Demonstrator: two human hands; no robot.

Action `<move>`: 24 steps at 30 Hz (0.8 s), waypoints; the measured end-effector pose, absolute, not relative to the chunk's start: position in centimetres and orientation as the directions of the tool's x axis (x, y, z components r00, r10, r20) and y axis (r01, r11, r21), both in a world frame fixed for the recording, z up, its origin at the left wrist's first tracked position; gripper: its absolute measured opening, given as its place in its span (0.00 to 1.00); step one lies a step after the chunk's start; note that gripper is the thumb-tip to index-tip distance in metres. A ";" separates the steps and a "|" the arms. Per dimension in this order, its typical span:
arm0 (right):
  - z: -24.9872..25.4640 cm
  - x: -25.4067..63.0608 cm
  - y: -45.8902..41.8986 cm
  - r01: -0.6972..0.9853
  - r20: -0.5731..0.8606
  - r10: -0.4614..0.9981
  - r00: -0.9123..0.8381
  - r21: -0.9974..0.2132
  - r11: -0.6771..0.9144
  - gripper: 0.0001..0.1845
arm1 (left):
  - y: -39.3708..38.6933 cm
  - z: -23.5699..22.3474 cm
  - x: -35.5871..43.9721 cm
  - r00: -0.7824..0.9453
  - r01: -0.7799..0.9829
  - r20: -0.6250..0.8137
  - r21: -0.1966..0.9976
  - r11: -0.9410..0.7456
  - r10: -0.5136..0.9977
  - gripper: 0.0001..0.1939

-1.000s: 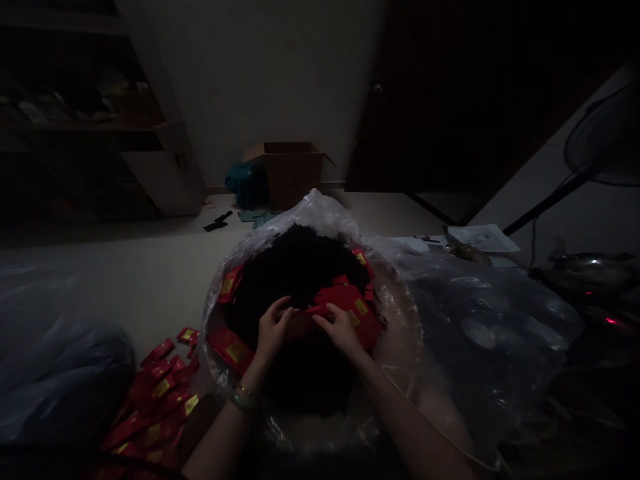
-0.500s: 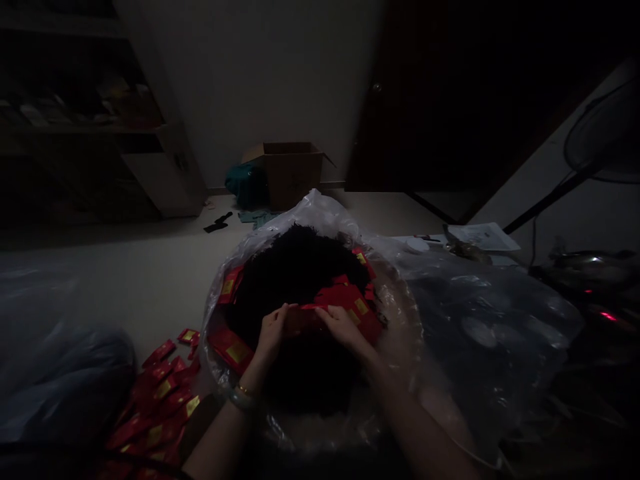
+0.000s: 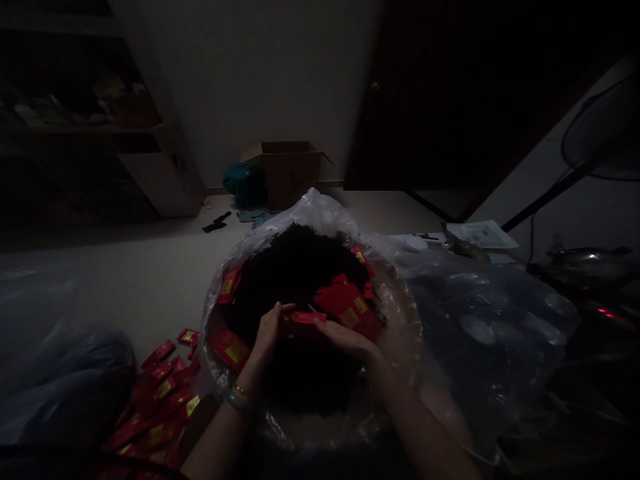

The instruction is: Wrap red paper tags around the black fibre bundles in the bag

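Note:
A small red packet (image 3: 306,318) spans the gap between my hands, over a heap of dark, loose, leaf-like material (image 3: 300,267). My left hand (image 3: 268,333) grips its left end, thumb and fingers bent around it. At its right end my right hand (image 3: 347,339) holds on with extended fingers close together. The heap fills a round container lined with clear plastic (image 3: 409,320). Flat red packets with yellow labels (image 3: 353,310) lie on the heap to the right of my hands. More red packets (image 3: 234,350) rest along the container's left side.
Many red packets (image 3: 163,393) are piled at the lower left. Clear plastic sheeting (image 3: 485,313) spreads to the right, near papers (image 3: 483,235). An open cardboard box (image 3: 293,175) and a teal bag (image 3: 244,183) stand by the wall. A fan (image 3: 600,133) is at far right.
The packet's top edge was pulled straight between my fingertips; now the packet sits slightly lower and tilts. My right-hand fingers have straightened out along it.

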State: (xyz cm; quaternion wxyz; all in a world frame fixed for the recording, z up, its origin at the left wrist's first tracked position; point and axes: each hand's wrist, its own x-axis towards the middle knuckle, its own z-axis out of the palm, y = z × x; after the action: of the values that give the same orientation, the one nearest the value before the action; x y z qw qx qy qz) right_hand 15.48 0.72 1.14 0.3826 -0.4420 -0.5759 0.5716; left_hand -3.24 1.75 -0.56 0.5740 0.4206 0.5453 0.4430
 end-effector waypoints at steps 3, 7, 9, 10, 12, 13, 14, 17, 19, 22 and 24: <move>0.9 15.2 0.8 0.048 -0.057 0.953 -0.299 -0.998 -0.045 0.15 | 1.8 -0.6 -3.4 -0.038 0.100 -0.135 0.985 0.138 0.990 0.31; 0.4 15.0 0.7 0.040 -0.087 0.946 -0.313 -0.996 -0.078 0.16 | 1.8 -0.8 -3.3 0.001 0.199 -0.093 0.976 0.091 0.996 0.31; 0.2 15.2 0.7 0.042 -0.100 0.939 -0.330 -0.995 -0.091 0.16 | 1.8 -0.9 -3.2 0.008 0.219 -0.080 0.973 0.076 0.997 0.29; 0.1 15.3 0.8 0.044 -0.105 0.936 -0.335 -0.994 -0.095 0.17 | 1.7 -0.9 -3.1 -0.006 0.235 -0.044 0.971 0.044 0.999 0.28; 0.0 15.6 0.9 0.046 -0.106 0.939 -0.328 -0.994 -0.096 0.17 | 1.5 -0.9 -3.0 -0.055 0.320 0.118 0.943 -0.094 0.992 0.23; 0.0 15.8 1.1 0.047 -0.105 0.941 -0.322 -0.994 -0.095 0.16 | 1.2 -0.9 -2.9 -0.048 0.398 0.236 0.896 -0.198 0.971 0.23; -0.1 15.9 1.2 0.047 -0.104 0.945 -0.311 -0.995 -0.093 0.16 | 1.0 -0.8 -2.8 -0.002 0.486 0.354 0.817 -0.309 0.935 0.25; -0.2 15.8 1.6 0.049 -0.095 0.960 -0.263 -0.995 -0.085 0.18 | 0.2 -0.8 -2.2 0.322 0.680 0.501 0.468 -0.564 0.804 0.34; -0.2 15.4 1.7 0.050 -0.089 0.967 -0.237 -0.996 -0.080 0.18 | -0.2 -1.1 -1.6 0.416 0.747 0.470 0.311 -0.587 0.778 0.31; 0.0 14.5 1.7 0.037 -0.065 0.976 -0.209 -0.998 -0.058 0.17 | -0.4 -1.9 -1.1 0.383 0.816 0.470 0.231 -0.530 0.795 0.24; 0.4 14.2 1.5 0.026 -0.046 0.980 -0.194 -0.999 -0.042 0.17 | -0.3 -2.4 -1.1 0.362 0.823 0.492 0.230 -0.519 0.792 0.22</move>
State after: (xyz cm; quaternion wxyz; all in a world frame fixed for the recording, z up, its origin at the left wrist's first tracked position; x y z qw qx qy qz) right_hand 14.21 1.51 0.38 0.4320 -0.4650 -0.5408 0.5520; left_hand -1.15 -0.28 -2.36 -0.0277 0.8248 0.4895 0.2816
